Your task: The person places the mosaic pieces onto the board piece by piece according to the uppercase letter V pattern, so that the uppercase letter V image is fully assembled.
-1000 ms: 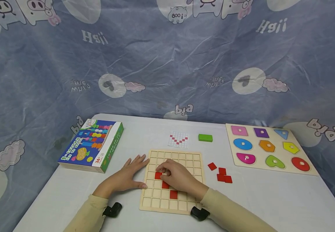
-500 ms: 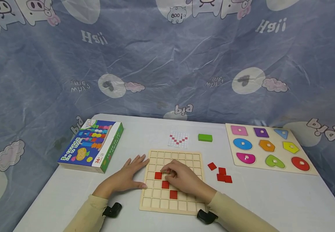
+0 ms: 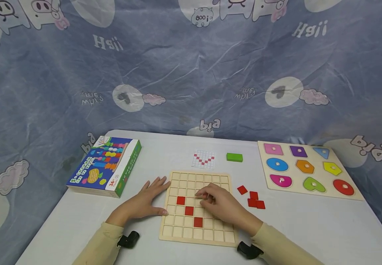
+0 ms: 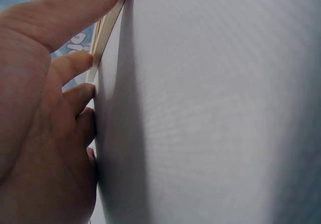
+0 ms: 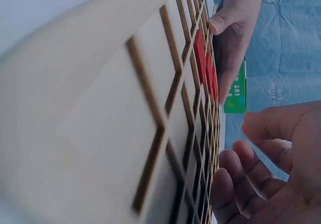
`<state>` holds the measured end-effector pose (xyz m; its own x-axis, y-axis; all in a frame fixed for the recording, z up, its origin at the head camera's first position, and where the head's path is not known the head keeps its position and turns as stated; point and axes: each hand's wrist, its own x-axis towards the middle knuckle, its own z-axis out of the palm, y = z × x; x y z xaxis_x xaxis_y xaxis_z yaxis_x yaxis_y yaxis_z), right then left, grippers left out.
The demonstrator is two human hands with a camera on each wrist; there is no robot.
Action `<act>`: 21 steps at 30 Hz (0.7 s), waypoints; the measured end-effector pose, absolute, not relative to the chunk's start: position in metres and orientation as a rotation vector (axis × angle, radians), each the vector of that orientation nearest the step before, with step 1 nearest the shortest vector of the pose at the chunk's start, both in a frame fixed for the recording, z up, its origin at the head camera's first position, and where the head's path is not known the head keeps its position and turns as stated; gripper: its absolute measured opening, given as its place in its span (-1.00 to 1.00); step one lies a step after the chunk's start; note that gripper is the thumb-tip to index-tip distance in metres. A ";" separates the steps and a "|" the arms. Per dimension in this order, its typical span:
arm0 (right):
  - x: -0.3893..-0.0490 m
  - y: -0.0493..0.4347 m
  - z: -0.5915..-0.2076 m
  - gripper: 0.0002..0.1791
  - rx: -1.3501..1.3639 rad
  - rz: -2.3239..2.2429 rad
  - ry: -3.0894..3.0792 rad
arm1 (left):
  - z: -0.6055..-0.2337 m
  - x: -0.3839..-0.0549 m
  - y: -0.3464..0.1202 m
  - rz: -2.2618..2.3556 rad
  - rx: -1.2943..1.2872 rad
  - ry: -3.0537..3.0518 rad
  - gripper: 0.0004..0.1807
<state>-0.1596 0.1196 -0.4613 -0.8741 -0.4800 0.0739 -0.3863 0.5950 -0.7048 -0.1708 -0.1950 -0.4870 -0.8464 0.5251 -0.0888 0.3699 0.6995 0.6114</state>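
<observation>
A wooden grid board (image 3: pixel 177 232) lies flat on the white table. Three red square tiles sit in its cells in a diagonal: an upper tile (image 3: pixel 181 200), a middle one (image 3: pixel 189 211) and a lower one (image 3: pixel 198 222). My left hand (image 3: pixel 144 202) rests at the board's left side with fingers spread, its thumb against the edge; the left wrist view shows that thumb (image 4: pixel 75 10) at the wooden rim. Over the right part of the grid hovers my right hand (image 3: pixel 220 204), fingers loosely bent. In the right wrist view a gap separates its thumb and fingers, with nothing between them.
Several loose red tiles (image 3: pixel 252 202) lie right of the board. Behind it are a pattern card (image 3: pixel 203 159) and a green block (image 3: pixel 234 157). A colourful box (image 3: pixel 129 167) stands at left, a shape puzzle board (image 3: pixel 296 187) at right.
My right hand has drawn back to the right from the upper red tile, uncovering it and the middle tile fully. The left hand has stayed in place.
</observation>
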 end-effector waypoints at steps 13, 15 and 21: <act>-0.155 0.156 -0.462 -0.74 -0.596 -1.152 2.739 | -0.485 -0.171 -0.195 0.881 0.714 2.646 0.13; -0.154 0.162 -0.461 -0.74 -0.582 -1.154 2.747 | -0.485 -0.171 -0.195 0.887 0.719 2.645 0.13; -0.156 0.178 -0.459 -0.76 -0.566 -1.133 2.809 | -0.487 -0.170 -0.195 0.892 0.712 2.646 0.13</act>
<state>-0.1557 0.1785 -0.4587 -0.9307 -0.3570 0.0799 -0.3125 0.6625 -0.6807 -0.1702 -0.1954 -0.4871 -0.8464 0.5257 -0.0855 0.3667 0.6917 0.6222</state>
